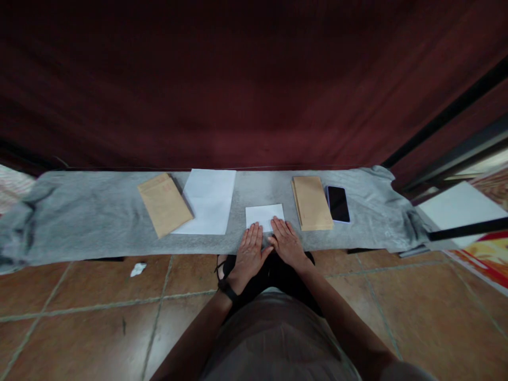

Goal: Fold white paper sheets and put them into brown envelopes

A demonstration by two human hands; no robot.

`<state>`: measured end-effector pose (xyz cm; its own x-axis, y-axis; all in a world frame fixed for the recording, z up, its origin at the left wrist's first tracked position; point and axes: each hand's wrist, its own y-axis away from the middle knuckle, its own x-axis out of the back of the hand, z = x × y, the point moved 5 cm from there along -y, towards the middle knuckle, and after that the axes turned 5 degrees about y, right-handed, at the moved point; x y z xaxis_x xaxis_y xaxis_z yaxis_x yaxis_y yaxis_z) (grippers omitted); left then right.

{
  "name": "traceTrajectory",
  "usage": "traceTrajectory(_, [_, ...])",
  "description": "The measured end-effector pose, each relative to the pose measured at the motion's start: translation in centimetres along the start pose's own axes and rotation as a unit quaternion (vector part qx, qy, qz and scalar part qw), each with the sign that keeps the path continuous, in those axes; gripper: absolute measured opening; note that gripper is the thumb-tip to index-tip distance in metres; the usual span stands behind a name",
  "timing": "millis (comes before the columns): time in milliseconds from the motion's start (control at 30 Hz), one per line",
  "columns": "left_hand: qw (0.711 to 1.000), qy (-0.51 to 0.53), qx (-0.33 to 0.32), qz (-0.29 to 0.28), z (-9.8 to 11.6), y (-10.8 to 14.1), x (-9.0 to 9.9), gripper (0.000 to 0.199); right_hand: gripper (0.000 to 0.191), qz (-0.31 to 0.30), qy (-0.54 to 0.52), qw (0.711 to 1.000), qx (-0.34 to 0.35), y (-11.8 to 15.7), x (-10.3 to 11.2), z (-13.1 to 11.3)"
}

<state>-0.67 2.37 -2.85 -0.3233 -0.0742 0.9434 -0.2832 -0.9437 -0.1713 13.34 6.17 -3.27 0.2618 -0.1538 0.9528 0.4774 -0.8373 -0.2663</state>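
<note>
A small white sheet of paper [264,212], apparently folded, lies flat on the grey cloth [107,211] straight in front of me. The fingertips of my left hand [250,251] rest on its near left edge, fingers stretched out and thumb apart. My right hand [288,244] lies flat at the near right corner, fingers extended over the paper. Neither hand grips anything. Larger white sheets [210,203] lie to the left, partly under a brown paper envelope [164,205]. On the right is a stack of brown envelopes [313,203].
A phone [338,204] with a dark screen lies beside the right stack. The cloth covers a long narrow bench against a dark red curtain [254,106]. A white scrap [138,269] is on the tiled floor [99,328]. A white board [462,211] stands at far right.
</note>
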Motion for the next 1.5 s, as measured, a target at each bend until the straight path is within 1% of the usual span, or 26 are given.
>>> traceTrajectory(267, [1.0, -0.006, 0.0, -0.007, 0.1, -0.1, 0.1, 0.073, 0.062, 0.019, 0.011, 0.999, -0.032, 1.2, 0.4, 2.1])
traceTrajectory(500, [1.0, -0.003, 0.002, -0.005, 0.1, -0.1, 0.1, 0.072, 0.059, 0.015, 0.004, 0.999, -0.047, 1.2, 0.7, 2.4])
traceTrajectory(600, [1.0, 0.002, 0.001, -0.002, 0.1, -0.1, 0.0, 0.073, 0.056, 0.016, -0.003, 0.999, -0.038, 0.6, 1.1, 2.0])
traceTrajectory(733, [1.0, 0.002, 0.001, 0.004, 0.1, 0.0, -0.3, 0.072, 0.051, 0.0, -0.026, 1.0, 0.011, -1.1, 1.1, 0.5])
traceTrajectory(833, [1.0, -0.001, 0.0, 0.006, 0.0, 0.1, -0.5, 0.069, 0.049, -0.016, -0.049, 0.998, 0.043, -2.6, 0.6, -0.7])
traceTrajectory(900, [1.0, -0.003, -0.003, 0.005, 0.0, 0.1, -0.6, 0.068, 0.049, -0.029, -0.059, 0.997, 0.051, -3.2, 0.0, -1.3])
traceTrajectory(1067, [1.0, -0.017, 0.001, -0.003, 0.0, 0.1, -0.8, 0.065, 0.052, -0.045, -0.057, 0.996, 0.054, -3.5, -1.1, -1.2])
traceTrajectory(1200, [1.0, -0.021, 0.009, -0.009, 0.0, 0.1, -0.8, 0.065, 0.053, -0.028, -0.045, 0.998, 0.036, -3.1, -1.4, -0.5])
traceTrajectory(1367, [1.0, -0.017, 0.015, -0.016, 0.1, 0.0, -0.5, 0.067, 0.055, -0.002, -0.022, 1.0, 0.003, -2.6, -1.3, 0.6])
traceTrajectory(1500, [1.0, -0.017, 0.013, -0.021, 0.2, 0.0, -0.3, 0.071, 0.056, 0.0, 0.003, 1.0, -0.02, -2.1, -1.1, 1.4])
